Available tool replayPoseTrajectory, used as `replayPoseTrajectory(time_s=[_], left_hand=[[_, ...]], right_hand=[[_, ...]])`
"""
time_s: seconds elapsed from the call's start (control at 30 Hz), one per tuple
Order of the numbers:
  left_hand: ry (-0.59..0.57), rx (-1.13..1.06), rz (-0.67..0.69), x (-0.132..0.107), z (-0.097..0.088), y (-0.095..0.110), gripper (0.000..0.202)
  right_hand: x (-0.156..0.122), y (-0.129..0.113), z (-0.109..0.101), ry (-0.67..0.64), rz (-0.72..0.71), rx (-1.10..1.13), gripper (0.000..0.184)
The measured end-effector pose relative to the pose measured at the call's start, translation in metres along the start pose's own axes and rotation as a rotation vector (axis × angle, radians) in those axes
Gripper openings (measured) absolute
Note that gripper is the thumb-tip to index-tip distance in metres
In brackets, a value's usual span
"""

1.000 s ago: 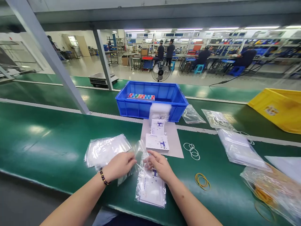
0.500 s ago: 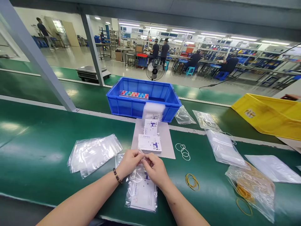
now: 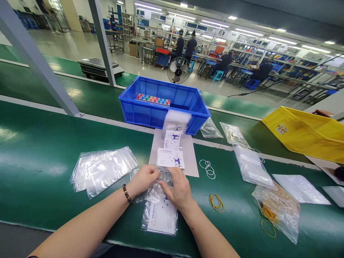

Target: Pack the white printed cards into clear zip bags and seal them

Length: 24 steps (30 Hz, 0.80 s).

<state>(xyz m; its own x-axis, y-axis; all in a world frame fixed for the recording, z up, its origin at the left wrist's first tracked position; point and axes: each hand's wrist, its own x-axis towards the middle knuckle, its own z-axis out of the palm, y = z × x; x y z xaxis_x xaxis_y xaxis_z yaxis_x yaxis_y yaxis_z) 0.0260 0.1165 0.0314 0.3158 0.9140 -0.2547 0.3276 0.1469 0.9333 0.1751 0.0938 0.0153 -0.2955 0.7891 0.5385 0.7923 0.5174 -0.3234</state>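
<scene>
Your left hand [image 3: 143,179] has its thumb and fingertips pinched together on a clear plastic bag [image 3: 164,175], just in front of a stack of printed cards [image 3: 170,157]. Your right hand [image 3: 178,190] faces it with the thumb held away from the forefinger; you have film in that gap, but I cannot tell whether those fingertips press on it. Below your hands, nearest you, a bagged printed card [image 3: 162,218] lies flat on the green worktop [image 3: 53,143], its upper part covered by loose film and your right hand.

The card stack rests on a grey sheet [image 3: 191,161], with another printed card [image 3: 172,139] behind it and a whitish translucent packet [image 3: 176,120] just in front of the blue crate [image 3: 139,113]. To your left, clear bags [image 3: 104,170] lie overlapping in a fan. To your right are white rings [image 3: 207,167], then amber rubber bands [image 3: 215,207] nearer you. Farther right lie a pile of clear bags [image 3: 252,166] and a bag of rubber bands [image 3: 279,211]; the yellow crate [image 3: 303,129] sits beyond them.
</scene>
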Motion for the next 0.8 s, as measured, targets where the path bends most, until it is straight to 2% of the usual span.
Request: replayPoseTrajectory(time_s=[0.1,0.13,0.2,0.27,0.3,0.37,0.47,0.53,0.63,0.7,0.8], left_hand=[[0.024,-0.003,-0.025,0.001,-0.011,0.003,0.031],[0.061,0.054,0.035,0.000,-0.014,0.005,0.030],[0.134,0.217,0.268,-0.003,-0.020,0.010,0.023],[0.069,0.379,0.487,-0.006,-0.024,0.015,0.015],[-0.012,0.445,0.525,-0.007,-0.026,0.016,0.014],[-0.146,0.536,0.464,-0.008,-0.029,0.017,0.012],[-0.185,0.550,0.299,-0.007,-0.032,0.015,0.022],[-0.236,0.507,0.243,-0.007,-0.033,0.014,0.023],[-0.320,0.453,0.208,-0.006,-0.032,0.013,0.020],[-0.341,0.422,0.198,-0.006,-0.031,0.013,0.018],[-0.348,0.383,0.182,-0.005,-0.028,0.012,0.016]], right_hand=[[0.000,-0.001,-0.004,-0.152,-0.064,0.069,0.022],[0.000,0.000,-0.006,-0.191,-0.049,0.117,0.025],[0.002,0.003,-0.010,-0.260,0.004,0.262,0.027],[0.005,0.007,-0.016,-0.346,0.061,0.418,0.025],[0.006,0.009,-0.021,-0.404,0.090,0.480,0.023],[0.009,0.013,-0.030,-0.539,0.161,0.557,0.020],[0.011,0.019,-0.041,-0.671,0.201,0.598,0.020],[0.010,0.023,-0.042,-0.582,0.156,0.583,0.023],[0.007,0.032,-0.033,-0.253,0.132,0.380,0.018],[0.005,0.040,-0.022,-0.097,0.174,0.199,0.020],[0.003,0.054,-0.007,-0.011,0.340,0.062,0.026]])
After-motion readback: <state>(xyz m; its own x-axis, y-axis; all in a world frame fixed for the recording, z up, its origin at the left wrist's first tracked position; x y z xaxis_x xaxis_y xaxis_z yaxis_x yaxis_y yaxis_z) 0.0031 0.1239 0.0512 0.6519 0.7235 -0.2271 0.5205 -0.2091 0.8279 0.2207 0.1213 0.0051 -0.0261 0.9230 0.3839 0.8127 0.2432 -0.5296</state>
